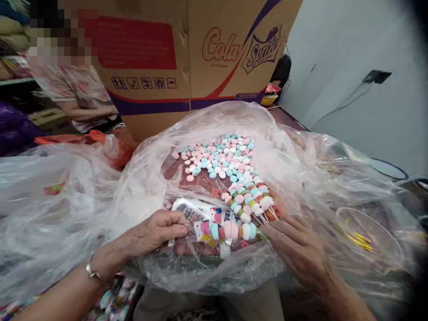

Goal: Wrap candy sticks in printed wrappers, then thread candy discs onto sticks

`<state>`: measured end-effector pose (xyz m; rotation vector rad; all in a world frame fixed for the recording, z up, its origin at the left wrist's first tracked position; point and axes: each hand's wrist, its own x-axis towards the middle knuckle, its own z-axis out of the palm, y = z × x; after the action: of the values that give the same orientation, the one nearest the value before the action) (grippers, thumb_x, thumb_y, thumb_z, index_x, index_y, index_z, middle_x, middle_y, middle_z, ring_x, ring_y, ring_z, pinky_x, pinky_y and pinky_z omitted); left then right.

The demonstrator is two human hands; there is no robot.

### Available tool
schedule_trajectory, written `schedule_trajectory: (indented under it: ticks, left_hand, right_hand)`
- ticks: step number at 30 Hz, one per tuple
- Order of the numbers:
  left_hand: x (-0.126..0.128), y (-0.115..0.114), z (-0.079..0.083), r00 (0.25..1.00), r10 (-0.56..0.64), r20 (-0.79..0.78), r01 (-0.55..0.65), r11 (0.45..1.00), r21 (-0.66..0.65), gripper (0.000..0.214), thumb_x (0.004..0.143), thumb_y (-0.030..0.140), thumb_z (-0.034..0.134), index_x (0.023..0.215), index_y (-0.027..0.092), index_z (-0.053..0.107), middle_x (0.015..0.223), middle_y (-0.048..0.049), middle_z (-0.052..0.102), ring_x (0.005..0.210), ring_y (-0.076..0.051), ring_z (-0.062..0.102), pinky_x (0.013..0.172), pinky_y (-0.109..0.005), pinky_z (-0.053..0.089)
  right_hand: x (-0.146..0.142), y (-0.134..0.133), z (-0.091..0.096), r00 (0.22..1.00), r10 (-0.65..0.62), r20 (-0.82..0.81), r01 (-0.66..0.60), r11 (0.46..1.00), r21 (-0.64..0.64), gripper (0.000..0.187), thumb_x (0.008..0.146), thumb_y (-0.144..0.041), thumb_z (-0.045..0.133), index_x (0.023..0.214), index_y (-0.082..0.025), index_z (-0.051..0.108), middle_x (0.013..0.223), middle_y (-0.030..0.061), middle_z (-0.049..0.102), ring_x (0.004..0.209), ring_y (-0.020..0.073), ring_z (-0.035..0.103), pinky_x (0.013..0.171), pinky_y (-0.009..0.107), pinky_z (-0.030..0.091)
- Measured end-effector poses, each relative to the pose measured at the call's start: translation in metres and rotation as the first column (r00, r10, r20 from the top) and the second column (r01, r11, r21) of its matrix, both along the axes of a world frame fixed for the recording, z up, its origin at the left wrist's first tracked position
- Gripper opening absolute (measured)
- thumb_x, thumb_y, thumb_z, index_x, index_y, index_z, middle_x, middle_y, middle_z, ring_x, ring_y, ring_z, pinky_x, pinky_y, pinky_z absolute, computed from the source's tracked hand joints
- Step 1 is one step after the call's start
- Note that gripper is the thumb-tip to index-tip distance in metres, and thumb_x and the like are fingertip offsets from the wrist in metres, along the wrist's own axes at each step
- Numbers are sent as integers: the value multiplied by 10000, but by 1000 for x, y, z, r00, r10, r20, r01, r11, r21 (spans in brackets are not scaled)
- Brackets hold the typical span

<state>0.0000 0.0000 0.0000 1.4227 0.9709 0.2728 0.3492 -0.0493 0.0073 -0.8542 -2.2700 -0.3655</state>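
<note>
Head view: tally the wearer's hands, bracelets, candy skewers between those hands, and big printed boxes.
Left hand and right hand: 2
Bracelet: 1
Candy skewer between the hands: 1
Big printed box: 1
Total: 5

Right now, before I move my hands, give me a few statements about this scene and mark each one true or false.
1. One candy skewer is between the left hand and the right hand. True.
2. The cardboard box stands beyond the loose candies. True.
3. The loose candies are all white. False: they are pink, blue and white.
4. The bracelet is on the left hand's wrist. True.
5. The box is printed with the word "Juice". False: it reads "Cola" and "Sprite".
</note>
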Motion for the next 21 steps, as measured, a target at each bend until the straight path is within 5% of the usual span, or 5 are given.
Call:
schedule_trajectory:
  ticks: [4,10,21]
  left_hand:
    - [6,0,0,997,-31,75,33,999,-26,263,918,420,590,830,173,615,693,6,688,642,-134,547,611,-247,365]
    - [11,1,1,988,-150,42,148,987,57,247,945,407,570,858,181,621,736,21,684,633,-113,506,585,-227,347]
    - [26,1,25,942,-328,-65,330,944,8,207,867,343,681,1007,191,674,844,29,633,769,-148,531,647,-215,384]
  right_hand:
    - [1,0,1,1000,11,-14,-11,1000,-23,240,908,-58,499,1034,-182,660,827,50,724,714,167,626,652,301,463]
    - [-7,-2,-9,999,-6,-43,2,997,-82,198,945,-63,483,1029,-168,629,826,55,710,730,168,606,698,319,465]
    - [-17,0,-11,994,44,-95,-63,976,-208,171,939,-83,495,1000,-155,637,775,41,661,712,166,567,670,303,444]
